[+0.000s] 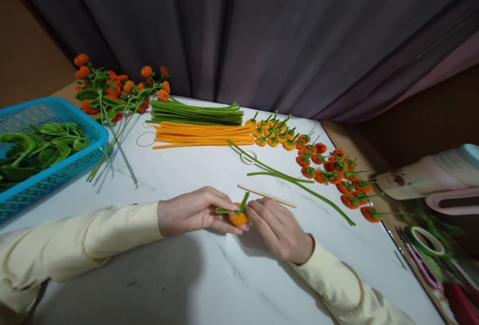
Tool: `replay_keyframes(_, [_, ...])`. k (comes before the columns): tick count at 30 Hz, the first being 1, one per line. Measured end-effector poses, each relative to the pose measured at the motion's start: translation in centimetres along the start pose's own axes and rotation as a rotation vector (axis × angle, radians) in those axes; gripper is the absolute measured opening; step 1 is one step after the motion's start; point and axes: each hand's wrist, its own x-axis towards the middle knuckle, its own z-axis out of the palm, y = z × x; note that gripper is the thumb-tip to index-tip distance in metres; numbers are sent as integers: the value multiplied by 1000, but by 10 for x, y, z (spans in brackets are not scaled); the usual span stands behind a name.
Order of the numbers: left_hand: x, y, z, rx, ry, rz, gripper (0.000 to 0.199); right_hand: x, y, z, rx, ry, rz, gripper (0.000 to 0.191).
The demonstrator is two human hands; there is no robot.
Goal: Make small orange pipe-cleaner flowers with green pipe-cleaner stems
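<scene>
A small orange fuzzy pipe-cleaner pumpkin (238, 219) is held low over the table between the thumb and fingers of my left hand (204, 210). Green pipe cleaner (244, 201) sticks out of its top, one end upright and another pointing left. My right hand (277, 226) is closed, its pinched fingertips against the pumpkin's right side. What lies between those fingertips is hidden. Just beyond the right knuckles is a thin wooden stick (267, 196). Two loose green pipe cleaners (314, 189) lie further back, near a small white tape roll (249, 157).
Bundles of green (196, 114) and orange pipe cleaners (202, 134) lie at the back. Several finished pumpkins (337, 165) spread along the right edge. At left are a blue basket (101, 138) of green leaves and orange-headed stems (112, 88). Scissors (422, 265) and a bottle (422, 178) sit at right.
</scene>
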Motion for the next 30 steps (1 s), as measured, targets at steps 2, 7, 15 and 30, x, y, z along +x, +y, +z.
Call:
replay_keyframes(2, [-1, -4, 2, 30, 23, 77, 10, 1, -2, -1, -15, -5, 36, 25])
replay_keyframes(7, [-1, -10, 3, 57, 40, 164, 12, 3, -4, -2, -28, 25, 69, 23])
replay_keyframes(15, [1, -10, -1, 70, -49, 225, 14, 5, 0, -4, -114, -17, 22, 19])
replay_keyframes(30, [1, -21, 2, 489, 161, 500, 7, 16, -15, -20, -246, -186, 30, 21])
